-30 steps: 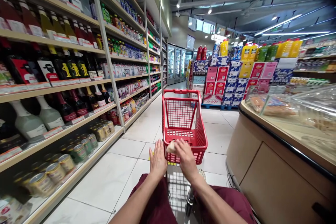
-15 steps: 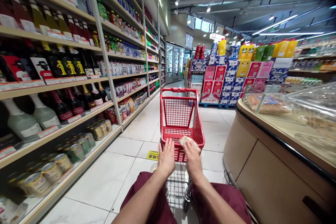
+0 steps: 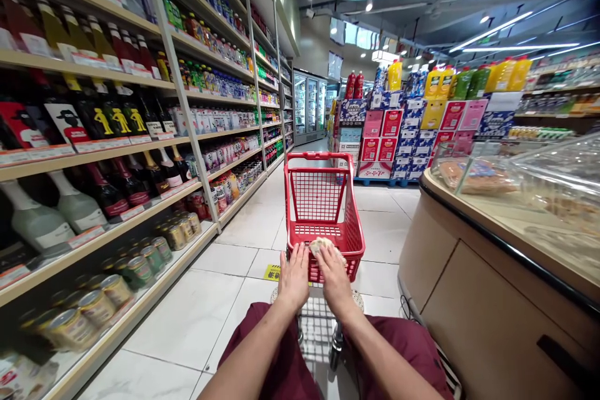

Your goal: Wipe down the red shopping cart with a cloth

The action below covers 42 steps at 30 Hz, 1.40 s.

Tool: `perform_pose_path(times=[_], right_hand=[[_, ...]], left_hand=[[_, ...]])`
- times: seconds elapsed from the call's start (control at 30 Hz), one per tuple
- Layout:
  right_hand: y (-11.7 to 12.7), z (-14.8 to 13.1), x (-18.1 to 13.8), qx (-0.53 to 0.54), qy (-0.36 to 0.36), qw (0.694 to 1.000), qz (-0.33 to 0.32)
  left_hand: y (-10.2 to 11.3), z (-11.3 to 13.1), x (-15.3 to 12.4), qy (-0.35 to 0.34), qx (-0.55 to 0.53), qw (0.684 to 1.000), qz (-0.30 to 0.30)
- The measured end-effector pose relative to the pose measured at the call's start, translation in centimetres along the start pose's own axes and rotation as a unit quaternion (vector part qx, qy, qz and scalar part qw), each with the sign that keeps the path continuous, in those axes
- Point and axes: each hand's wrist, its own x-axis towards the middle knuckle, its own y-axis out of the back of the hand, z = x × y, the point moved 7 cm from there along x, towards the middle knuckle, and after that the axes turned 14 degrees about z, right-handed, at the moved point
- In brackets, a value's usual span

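A red plastic basket [image 3: 320,194] with grid walls sits in front of my knees on a wheeled metal frame [image 3: 319,325]. My left hand [image 3: 294,278] lies with fingers stretched out against the left part of the basket's near side, holding nothing. Beside it, my right hand [image 3: 332,275] presses a crumpled off-white cloth [image 3: 321,244] onto the near rim and wall. Part of the cloth is hidden under my right fingers.
Drink shelves [image 3: 206,134] line the left side. To the right stands a curved counter [image 3: 450,262] with a glass case. Stacked drink cartons [image 3: 375,144] stand ahead, past the tiled floor [image 3: 182,306]. A yellow floor sticker [image 3: 272,272] lies beside the basket.
My right hand has slid left along the basket's near side with the cloth, closer to my left hand. My left hand has stayed nearly in place. The view has shifted slightly.
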Motion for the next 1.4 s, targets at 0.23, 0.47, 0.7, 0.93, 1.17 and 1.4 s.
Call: perform_pose_path(times=[0.23,0.47,0.7,0.93,1.17,1.4], right_hand=[[1.2,2.3,0.0,-0.068,-0.066,0.995,0.031],[1.3,2.1,-0.1,-0.050,-0.039,0.998,0.006],[-0.5,0.0,-0.1,-0.050,-0.041,0.998,-0.007],[1.4,2.6,0.0,-0.087,-0.063,0.994,0.024],[-0.3,-1.2,0.2,-0.041,0.015,0.999,-0.004],[1.1,1.2,0.1,-0.079,-0.021,0.997,0.005]], left_hand=[[0.2,0.3,-0.1,0.020,-0.005,1.000,-0.022],[0.5,0.4,-0.1,0.007,0.020,0.999,-0.038],[0.4,0.4,-0.2,0.015,0.011,0.999,-0.028],[0.1,0.5,-0.2,0.011,0.017,1.000,-0.018],[0.3,0.3,-0.3,0.006,0.013,1.000,-0.028],[0.3,0.3,-0.3,0.016,-0.007,1.000,-0.024]])
